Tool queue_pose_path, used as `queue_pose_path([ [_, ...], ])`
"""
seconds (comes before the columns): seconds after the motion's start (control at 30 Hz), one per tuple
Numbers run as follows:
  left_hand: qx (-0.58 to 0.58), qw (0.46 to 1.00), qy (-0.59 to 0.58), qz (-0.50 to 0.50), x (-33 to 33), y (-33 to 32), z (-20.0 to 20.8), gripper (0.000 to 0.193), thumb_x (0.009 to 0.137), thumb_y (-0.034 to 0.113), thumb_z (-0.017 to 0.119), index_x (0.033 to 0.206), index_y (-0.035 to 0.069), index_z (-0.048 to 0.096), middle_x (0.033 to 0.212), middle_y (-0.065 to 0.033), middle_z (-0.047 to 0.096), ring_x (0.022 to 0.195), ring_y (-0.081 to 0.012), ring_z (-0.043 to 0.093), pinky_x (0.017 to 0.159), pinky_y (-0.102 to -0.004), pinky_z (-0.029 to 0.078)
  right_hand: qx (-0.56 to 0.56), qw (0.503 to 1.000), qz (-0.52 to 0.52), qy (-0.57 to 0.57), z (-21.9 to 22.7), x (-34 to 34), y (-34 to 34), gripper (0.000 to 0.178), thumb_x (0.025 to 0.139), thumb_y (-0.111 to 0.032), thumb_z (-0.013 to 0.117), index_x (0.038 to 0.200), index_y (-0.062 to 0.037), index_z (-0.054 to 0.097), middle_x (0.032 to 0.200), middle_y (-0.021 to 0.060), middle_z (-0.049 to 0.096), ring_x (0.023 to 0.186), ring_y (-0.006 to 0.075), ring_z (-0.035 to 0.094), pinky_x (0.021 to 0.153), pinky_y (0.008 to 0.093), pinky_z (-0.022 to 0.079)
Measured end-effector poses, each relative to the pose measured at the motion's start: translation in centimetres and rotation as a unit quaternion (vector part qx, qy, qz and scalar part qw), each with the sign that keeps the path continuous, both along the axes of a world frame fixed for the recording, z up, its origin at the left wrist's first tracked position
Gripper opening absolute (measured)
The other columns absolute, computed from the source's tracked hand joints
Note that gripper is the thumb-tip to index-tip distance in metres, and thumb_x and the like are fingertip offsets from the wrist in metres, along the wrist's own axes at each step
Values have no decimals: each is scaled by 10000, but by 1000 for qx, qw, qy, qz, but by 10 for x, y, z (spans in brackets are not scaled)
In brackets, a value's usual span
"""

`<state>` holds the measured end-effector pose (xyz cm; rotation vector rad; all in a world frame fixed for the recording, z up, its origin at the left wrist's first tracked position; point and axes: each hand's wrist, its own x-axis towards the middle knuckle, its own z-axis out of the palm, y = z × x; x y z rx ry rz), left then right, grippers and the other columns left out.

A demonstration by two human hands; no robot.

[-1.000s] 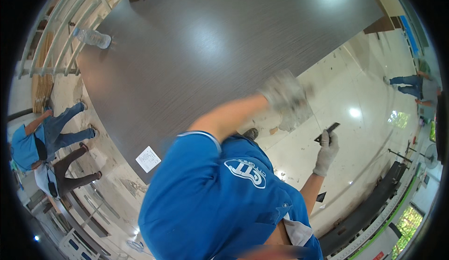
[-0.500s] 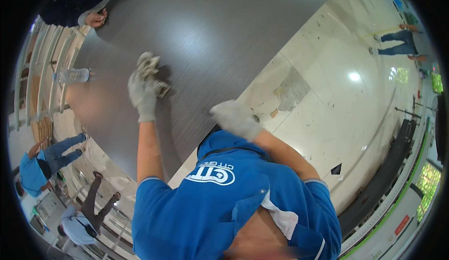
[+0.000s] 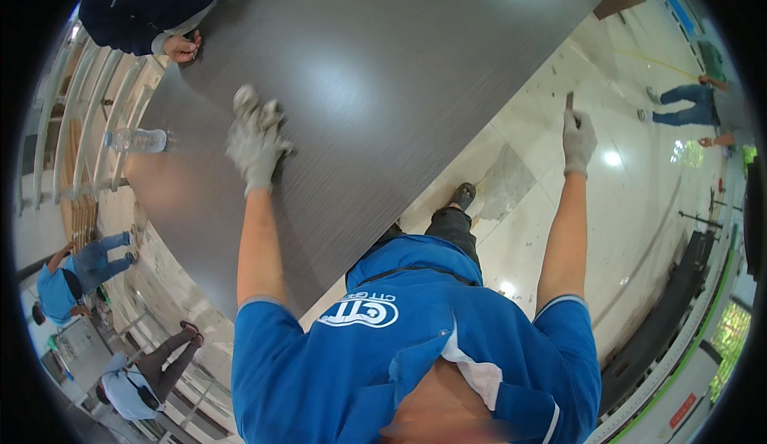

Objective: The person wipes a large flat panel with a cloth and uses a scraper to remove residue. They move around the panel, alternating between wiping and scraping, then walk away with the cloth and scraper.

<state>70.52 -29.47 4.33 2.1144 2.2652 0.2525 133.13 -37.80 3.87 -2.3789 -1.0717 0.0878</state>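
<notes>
- Firstly, my left hand (image 3: 257,154), in a pale glove: fingers bent onto a crumpled rag and holding it, their exact curl lost in blur.
- One rag (image 3: 270,112), pale, bunched under and ahead of my fingers, on the left part of the panel.
- One panel (image 3: 415,116), large, dark grey, fine-grained, with glossy light patches.
- My right hand (image 3: 578,142), gloved likewise: fingers closed around a narrow strip, held out above the floor, well apart from the panel.
- One strip (image 3: 570,101), dark brownish, its end jutting beyond my fingers; kind unclear.
- One bottle (image 3: 144,140), clear, at the panel's left edge.
- Two bare hands of a co-worker (image 3: 152,4) in dark sleeves, at the panel's far left.
- One floor (image 3: 527,236), pale and shiny, patched near my shoe (image 3: 463,196).
</notes>
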Motion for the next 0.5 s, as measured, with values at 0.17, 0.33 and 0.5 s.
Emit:
queue_pose_path([
  [0.17,-165,941,-233,-182,246,64,19,285,1003,278,526,1208,107,626,1119,-129,692,1016,-261,661,941,-424,516,127,984,-4,129,-5,25,-29,291,940,-302,696,944,-12,718,749,45,647,669,114,561,643,298,465],
  [0.33,-259,677,-445,-526,440,-52,9,211,910,139,595,1079,76,704,1184,-159,678,1153,-294,624,1006,-398,485,107,977,-21,185,-1,103,-36,223,952,-223,698,971,0,692,711,-7,579,640,73,499,564,253,412],
  [0.5,-220,586,-749,-219,359,-8,0,342,898,-13,618,1237,33,614,1239,-117,641,1120,-246,635,882,-380,571,107,984,-34,135,-22,191,-85,192,976,-187,662,975,5,677,696,0,565,605,74,488,540,257,399],
])
